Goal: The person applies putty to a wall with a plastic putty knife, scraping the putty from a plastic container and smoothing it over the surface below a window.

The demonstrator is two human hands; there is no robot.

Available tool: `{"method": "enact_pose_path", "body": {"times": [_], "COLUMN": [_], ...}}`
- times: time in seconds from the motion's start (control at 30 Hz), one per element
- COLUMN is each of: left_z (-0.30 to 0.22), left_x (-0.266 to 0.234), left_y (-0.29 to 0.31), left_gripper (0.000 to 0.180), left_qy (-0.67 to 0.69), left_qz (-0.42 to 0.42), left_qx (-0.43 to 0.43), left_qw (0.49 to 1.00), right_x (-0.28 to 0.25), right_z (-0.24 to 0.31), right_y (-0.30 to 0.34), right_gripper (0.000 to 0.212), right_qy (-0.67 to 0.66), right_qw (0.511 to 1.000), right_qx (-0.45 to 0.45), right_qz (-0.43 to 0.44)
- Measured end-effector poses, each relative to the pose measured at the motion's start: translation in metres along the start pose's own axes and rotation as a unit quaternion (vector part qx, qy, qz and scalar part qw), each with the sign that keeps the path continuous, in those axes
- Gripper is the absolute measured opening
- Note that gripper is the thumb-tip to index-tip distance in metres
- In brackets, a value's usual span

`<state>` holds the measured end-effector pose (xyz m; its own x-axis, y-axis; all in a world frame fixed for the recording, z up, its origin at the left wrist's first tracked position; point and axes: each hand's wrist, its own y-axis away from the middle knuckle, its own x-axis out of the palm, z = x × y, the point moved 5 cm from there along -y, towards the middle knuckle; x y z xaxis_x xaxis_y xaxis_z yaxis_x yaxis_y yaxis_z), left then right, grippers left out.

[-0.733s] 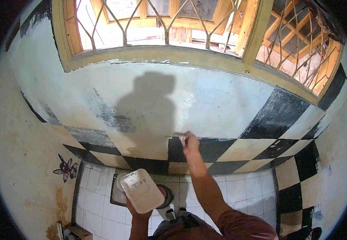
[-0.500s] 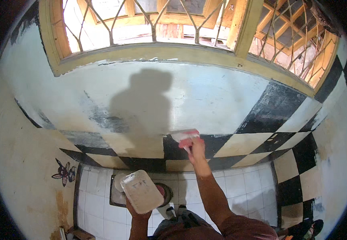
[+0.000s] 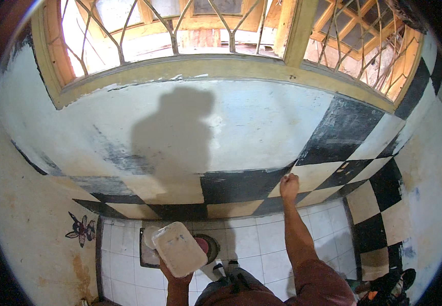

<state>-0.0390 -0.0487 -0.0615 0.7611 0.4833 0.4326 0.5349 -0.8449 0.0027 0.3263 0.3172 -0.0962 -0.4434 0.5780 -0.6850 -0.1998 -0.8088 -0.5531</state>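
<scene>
Holding a pale rectangular tray [image 3: 179,248] in the left hand [image 3: 178,279], low in front of the body and above the floor [image 3: 244,239]. Left grip: closed on the lower left edge of the tray, fingers mostly concealed underneath. Note the tilt of the tray, top end leaning to the left, and the small dark smudges on the pale face.

Extending the right arm [image 3: 302,239] forward to the wall [image 3: 241,122]. Right grip: fingers curled tight around a flat red-and-white tool, plainly visible half a second ago, now concealed by the right hand [image 3: 289,187]. Located now farther right, in front of a beige square [image 3: 312,176], just beside the right end of a wide black square [image 3: 241,186]. Contact between tool and wall: cannot tell from this view.

Observe above these squares the broad whitish band of the wall, carrying a cast shadow [image 3: 172,137] to the left of the right hand. Note scuffed dark patches [image 3: 126,159] at the left and a black panel [image 3: 340,130] at the right. Bordering the band along the top: a yellow window frame [image 3: 190,69] with a grille [image 3: 173,38].

Find on the white-tiled floor, partly covered by the tray, a dark round object [image 3: 214,249] with a red centre. Find at the left a dark-edged square object [image 3: 148,258], also partly covered. Locate a flower-shaped motif [image 3: 82,229] on the left side wall [image 3: 37,219].
</scene>
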Motion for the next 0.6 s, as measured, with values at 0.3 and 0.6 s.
{"method": "enact_pose_path", "body": {"times": [0.3, 0.6], "left_z": [0.000, 0.008], "left_x": [-0.021, -0.016], "left_y": [0.009, -0.007], "left_gripper": [0.062, 0.066], "left_qy": [0.076, -0.251], "left_qz": [-0.064, -0.004], "left_qx": [0.010, 0.099], "left_qw": [0.995, 0.963], "right_x": [0.100, 0.028], "right_z": [0.250, 0.195], "right_y": [0.109, 0.125], "right_gripper": [0.035, 0.012], "right_qy": [-0.126, -0.308], "right_qw": [0.981, 0.929], "right_qx": [0.006, -0.154], "right_qz": [0.145, 0.135]}}
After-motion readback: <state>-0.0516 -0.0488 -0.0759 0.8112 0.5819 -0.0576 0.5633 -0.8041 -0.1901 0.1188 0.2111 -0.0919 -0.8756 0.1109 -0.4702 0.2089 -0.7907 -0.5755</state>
